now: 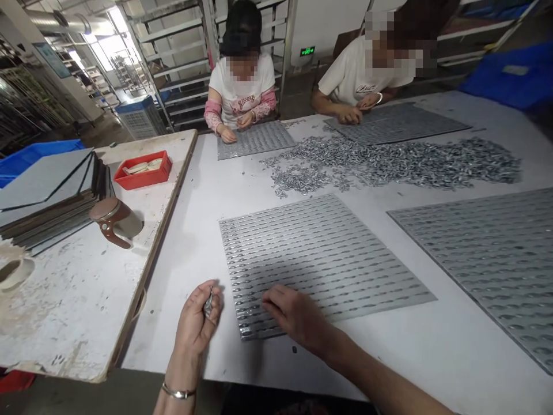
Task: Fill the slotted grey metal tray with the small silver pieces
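A grey slotted tray (319,253) lies on the white table (207,196) in front of me, its near rows filled with small shiny metal pieces. My left hand (197,323) is closed round a few small metal pieces (208,304), just left of the tray's near corner. My right hand (294,314) rests on the tray's near edge, fingers bent down and pinched at the slots; what they hold is too small to name. A long heap of loose metal pieces (389,164) spreads across the table beyond the tray.
Two people sit across the table, each with hands on another slotted tray (254,140) (397,122). A further tray (488,253) lies at right. The left table holds stacked grey boards (47,193), a red bin (143,170), a brown mug (114,221). Racks stand behind.
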The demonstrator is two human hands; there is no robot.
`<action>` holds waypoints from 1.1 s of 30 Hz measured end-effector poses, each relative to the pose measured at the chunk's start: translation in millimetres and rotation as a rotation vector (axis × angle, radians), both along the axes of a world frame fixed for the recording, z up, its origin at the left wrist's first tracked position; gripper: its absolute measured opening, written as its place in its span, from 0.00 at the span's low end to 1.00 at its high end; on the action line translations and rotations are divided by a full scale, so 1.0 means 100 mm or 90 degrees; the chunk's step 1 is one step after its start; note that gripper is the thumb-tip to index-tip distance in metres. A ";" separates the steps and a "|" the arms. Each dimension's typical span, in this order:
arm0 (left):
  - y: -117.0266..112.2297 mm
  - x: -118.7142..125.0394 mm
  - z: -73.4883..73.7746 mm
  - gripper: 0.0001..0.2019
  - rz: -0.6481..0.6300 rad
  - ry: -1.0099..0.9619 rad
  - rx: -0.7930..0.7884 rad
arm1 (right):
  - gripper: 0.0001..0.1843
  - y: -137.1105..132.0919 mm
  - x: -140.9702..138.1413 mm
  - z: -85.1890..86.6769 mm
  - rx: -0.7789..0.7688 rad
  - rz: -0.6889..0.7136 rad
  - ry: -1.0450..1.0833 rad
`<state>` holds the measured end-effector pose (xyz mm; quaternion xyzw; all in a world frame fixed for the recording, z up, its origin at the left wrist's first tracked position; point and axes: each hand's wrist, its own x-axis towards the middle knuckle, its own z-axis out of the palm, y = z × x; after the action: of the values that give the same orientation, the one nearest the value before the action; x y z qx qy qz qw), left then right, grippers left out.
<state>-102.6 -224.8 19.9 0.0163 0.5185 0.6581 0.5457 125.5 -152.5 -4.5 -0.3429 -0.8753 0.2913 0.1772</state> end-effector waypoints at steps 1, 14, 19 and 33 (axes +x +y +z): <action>0.11 -0.04 0.03 0.13 -0.006 0.007 0.012 | 0.08 0.01 -0.11 -0.01 0.005 0.003 -0.015; 0.51 -0.23 -0.25 0.20 -0.043 -0.027 0.060 | 0.08 -0.03 -0.47 -0.21 0.148 0.005 -0.220; 0.52 -0.28 -0.21 0.21 -0.030 -0.061 0.051 | 0.10 0.00 -0.29 -0.17 0.037 -0.063 -0.114; 0.50 -0.21 -0.17 0.18 -0.068 -0.060 0.027 | 0.11 -0.10 -0.37 -0.25 -0.051 -0.124 -0.055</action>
<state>-123.7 -174.7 2.6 0.0245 0.4767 0.6389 0.6034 88.5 -162.9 -29.7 -0.4453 -0.8324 0.2922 0.1533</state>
